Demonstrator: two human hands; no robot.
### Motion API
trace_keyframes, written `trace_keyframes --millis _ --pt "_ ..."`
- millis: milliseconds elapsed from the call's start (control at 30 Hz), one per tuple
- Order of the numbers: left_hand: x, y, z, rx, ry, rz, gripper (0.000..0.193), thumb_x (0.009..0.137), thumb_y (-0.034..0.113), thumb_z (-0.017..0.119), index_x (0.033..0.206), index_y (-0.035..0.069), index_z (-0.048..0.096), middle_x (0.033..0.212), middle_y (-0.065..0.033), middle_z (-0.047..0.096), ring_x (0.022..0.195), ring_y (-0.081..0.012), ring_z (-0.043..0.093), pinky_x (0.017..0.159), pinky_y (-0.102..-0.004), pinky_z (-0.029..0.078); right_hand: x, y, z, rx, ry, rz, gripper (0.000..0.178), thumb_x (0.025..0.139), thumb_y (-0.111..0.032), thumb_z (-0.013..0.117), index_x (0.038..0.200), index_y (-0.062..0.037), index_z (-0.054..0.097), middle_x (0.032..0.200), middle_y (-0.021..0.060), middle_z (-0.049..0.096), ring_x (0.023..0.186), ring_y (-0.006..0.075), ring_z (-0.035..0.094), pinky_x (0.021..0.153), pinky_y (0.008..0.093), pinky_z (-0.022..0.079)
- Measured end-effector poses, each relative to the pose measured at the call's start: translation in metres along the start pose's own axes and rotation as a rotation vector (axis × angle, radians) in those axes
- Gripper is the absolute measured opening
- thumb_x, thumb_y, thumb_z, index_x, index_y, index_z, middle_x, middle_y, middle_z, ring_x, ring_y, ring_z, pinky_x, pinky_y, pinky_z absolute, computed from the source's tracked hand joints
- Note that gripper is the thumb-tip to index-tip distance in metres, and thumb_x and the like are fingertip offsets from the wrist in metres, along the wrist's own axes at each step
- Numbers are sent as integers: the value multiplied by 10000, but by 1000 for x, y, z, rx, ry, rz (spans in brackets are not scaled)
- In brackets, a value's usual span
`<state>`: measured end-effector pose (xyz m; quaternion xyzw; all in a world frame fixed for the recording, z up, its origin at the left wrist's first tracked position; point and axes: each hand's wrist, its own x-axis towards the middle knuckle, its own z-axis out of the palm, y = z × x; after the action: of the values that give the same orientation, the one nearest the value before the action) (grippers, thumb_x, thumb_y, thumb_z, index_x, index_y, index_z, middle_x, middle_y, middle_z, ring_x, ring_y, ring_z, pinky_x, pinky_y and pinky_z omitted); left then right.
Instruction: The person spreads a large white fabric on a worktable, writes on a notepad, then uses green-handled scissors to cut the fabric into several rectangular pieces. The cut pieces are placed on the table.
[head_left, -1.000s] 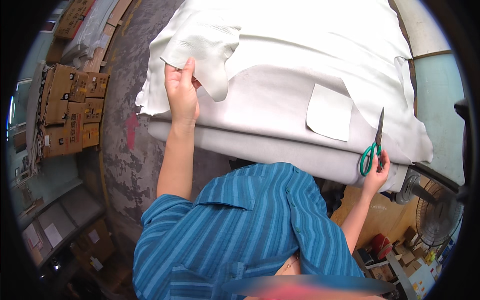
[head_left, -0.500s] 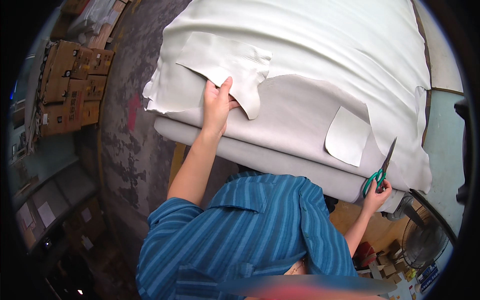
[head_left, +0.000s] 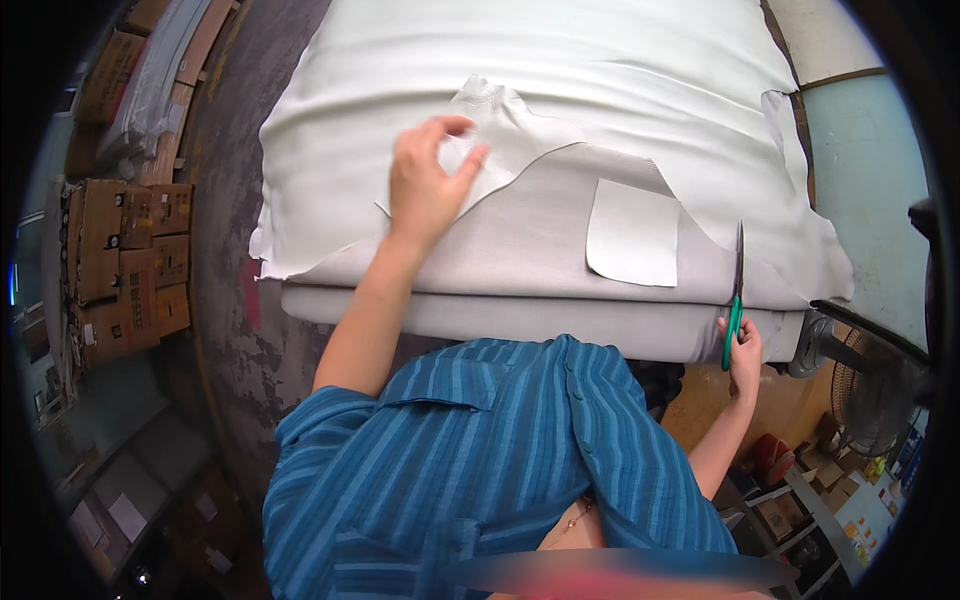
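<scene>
A large white leather-like sheet (head_left: pixel 560 60) covers the work surface, its near part showing a greyish underside. My left hand (head_left: pixel 425 185) is above an irregular white offcut (head_left: pixel 510 135) lying on the sheet, thumb and fingers apart with nothing between them. The hand hides part of the offcut. Farther right, a smaller white piece (head_left: pixel 632 232) with a rounded corner lies flat on the grey material. At the near right edge my right hand (head_left: pixel 743 358) is closed round the green handles of a pair of scissors (head_left: pixel 738 290). Their blades point away from me and look closed.
A grey roll of material (head_left: pixel 540 325) runs along the near edge, close to my body. Cardboard boxes (head_left: pixel 130 245) are stacked at the left beyond the floor. A fan (head_left: pixel 875 390) stands at the right near a shelf (head_left: pixel 800 520) with small goods.
My left hand has let go of the offcut, which now lies turned on the sheet. The scissors have swung from a rightward slant to nearly straight ahead. The whole view has shifted.
</scene>
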<state>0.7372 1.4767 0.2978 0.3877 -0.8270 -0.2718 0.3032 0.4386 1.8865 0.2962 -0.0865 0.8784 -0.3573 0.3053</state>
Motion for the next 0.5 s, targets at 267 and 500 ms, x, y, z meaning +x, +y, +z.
trace_keyframes --millis 267,500 --pt "56 -36 -12 -44 -623 -403 463 893 297 729 1201 -35 633 1019 -139 712 960 -193 661 867 -328 504 -70 -15 42 603 -344 -170 660 937 -507 644 1317 11 492 921 6 519 741 79 510 626 227 426" --pt "26 38 16 -1092 -275 -390 425 1076 222 426 1439 4 383 1353 -103 573 1175 -192 612 986 -339 517 -96 -38 77 499 -738 -351 1173 704 -863 615 1463 4 394 1117 63 525 968 144 486 921 326 409"
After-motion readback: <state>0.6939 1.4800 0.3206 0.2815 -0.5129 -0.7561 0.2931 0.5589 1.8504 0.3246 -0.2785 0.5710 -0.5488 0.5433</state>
